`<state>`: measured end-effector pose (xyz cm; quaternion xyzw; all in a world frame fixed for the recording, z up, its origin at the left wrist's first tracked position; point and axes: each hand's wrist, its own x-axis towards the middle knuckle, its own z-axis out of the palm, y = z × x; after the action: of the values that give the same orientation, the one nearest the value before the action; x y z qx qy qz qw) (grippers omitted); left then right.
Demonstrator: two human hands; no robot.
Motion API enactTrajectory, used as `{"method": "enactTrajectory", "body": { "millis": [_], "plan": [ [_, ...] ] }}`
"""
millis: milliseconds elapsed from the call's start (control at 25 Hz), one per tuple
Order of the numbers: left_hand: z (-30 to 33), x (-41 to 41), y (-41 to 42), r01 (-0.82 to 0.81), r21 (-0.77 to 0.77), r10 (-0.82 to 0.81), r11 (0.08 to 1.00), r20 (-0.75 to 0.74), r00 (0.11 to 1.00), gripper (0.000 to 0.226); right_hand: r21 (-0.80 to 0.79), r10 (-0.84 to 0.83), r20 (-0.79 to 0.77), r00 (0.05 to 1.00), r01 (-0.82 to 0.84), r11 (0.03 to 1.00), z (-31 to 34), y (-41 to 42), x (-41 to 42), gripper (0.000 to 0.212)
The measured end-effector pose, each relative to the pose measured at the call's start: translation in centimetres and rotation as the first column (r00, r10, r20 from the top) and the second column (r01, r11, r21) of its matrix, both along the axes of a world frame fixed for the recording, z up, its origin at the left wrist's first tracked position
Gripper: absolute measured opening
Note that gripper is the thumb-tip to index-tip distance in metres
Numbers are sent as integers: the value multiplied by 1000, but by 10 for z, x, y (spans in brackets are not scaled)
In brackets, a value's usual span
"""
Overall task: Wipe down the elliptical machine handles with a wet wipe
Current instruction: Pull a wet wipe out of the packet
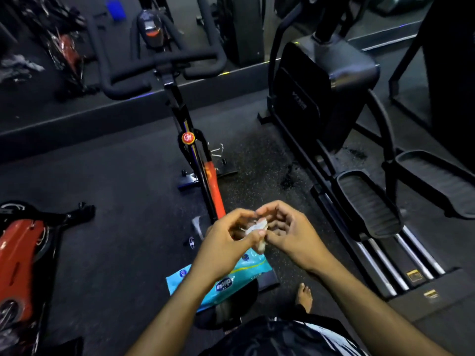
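Note:
A small white wet wipe (258,231) is bunched between both of my hands at lower centre. My left hand (226,242) pinches it with thumb and fingers, and my right hand (288,231) grips its other side. Right below my hands, a light blue wet wipe pack (228,278) rests on the black saddle of a spin bike. The black elliptical machine (329,80) stands to the right, with its foot pedals (367,204) near me. One dark upright arm (279,34) of it shows at top; its handle grips are out of frame.
An orange and black spin bike (190,140) with black handlebars (159,62) stands straight ahead. A red bike (18,255) sits at the left edge. A raised ledge runs across the back. My bare foot (304,296) stands on the speckled rubber floor (115,181).

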<state>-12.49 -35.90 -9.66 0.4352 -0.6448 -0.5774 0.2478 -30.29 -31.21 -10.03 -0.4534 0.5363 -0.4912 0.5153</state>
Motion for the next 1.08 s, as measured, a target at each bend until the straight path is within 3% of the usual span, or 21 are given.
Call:
{"method": "enactTrajectory", "body": {
  "millis": [320,440,520,600,680,840,1080],
  "plan": [
    [-1,-83,-16,-65,152,87,986,-142,986,7,27,-210,-44,977,211,977,-3,0,-83,25],
    [1,-110,-24,-79,159,106,984,-168,980,8,84,-111,126,986,100,991,1,4,-108,38],
    [2,-128,-27,-61,168,91,984,-176,980,13,81,-15,84,996,8,997,1,0,-123,42],
    [2,-144,-29,-78,219,124,973,-201,972,14,48,-60,6,998,59,997,-4,-9,-139,25],
    [1,-155,-32,-126,236,178,963,-215,960,15,48,-129,43,991,127,991,-5,-16,-153,9],
    [0,-178,-35,-168,166,198,972,-181,963,14,19,-123,74,990,122,992,-6,-24,-180,8],
    [-7,-201,-30,-50,-67,44,997,-82,996,26,-4,-21,55,998,21,1000,-6,-31,-207,10]
  ]
}}
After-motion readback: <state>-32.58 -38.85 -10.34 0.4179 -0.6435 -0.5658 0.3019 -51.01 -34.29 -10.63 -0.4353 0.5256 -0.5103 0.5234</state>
